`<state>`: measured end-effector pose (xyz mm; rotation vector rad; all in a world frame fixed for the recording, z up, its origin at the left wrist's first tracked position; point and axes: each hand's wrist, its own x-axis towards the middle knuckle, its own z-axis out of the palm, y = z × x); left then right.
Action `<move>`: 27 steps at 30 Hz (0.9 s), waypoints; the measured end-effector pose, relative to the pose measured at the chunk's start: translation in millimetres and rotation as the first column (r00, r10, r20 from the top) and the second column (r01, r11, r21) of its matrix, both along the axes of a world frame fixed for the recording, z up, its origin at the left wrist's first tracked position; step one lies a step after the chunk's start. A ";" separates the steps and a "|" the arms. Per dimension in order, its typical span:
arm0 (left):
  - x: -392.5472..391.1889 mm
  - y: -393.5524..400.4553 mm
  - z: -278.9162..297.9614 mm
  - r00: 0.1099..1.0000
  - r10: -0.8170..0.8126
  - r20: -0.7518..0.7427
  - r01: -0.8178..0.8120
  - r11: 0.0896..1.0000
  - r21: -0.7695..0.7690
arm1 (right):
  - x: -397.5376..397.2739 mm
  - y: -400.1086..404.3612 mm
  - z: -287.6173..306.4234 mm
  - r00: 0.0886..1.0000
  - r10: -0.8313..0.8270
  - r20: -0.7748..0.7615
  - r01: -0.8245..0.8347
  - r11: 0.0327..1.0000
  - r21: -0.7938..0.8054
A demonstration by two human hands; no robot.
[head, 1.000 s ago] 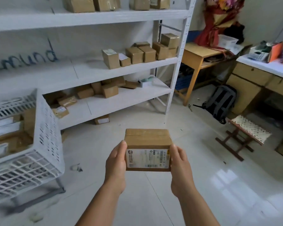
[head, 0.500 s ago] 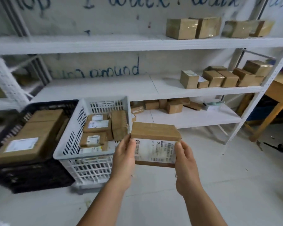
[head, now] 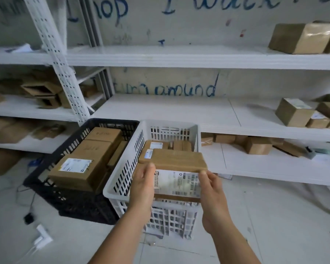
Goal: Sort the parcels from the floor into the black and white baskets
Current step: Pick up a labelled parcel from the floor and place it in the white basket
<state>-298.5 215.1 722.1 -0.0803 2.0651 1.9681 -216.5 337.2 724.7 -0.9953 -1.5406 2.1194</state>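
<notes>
I hold a small brown cardboard parcel with a white shipping label facing me. My left hand grips its left end and my right hand grips its right end. The parcel hangs over the front part of the white basket, which holds several small labelled parcels. The black basket stands touching it on the left and holds larger brown boxes, one with a white label.
White metal shelving runs behind the baskets, with brown boxes on its right and left shelves. A perforated upright rises behind the black basket. A white plug and cable lie on the floor at lower left.
The view has swung left from the desk and backpack to the baskets. The parcel, still gripped in both hands, now hangs over the white basket instead of beside it.
</notes>
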 end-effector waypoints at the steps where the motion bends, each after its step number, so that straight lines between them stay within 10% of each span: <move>1: -10.7 2.4 0.0 0.999 0.026 0.034 -0.025 0.999 -0.033 | -11.0 1.7 -0.9 1.000 0.017 0.025 -0.017 1.000 -0.017; 15: -123.7 50.7 -29.9 0.991 -0.116 0.065 0.132 0.910 -0.393 | -109.0 24.1 -84.5 0.934 0.102 0.344 -0.046 0.985 -0.166; 27: -208.8 112.4 -110.1 0.788 -0.600 0.139 0.516 0.519 -0.681 | -149.6 31.9 -124.3 0.869 -0.034 0.494 0.255 0.886 -0.388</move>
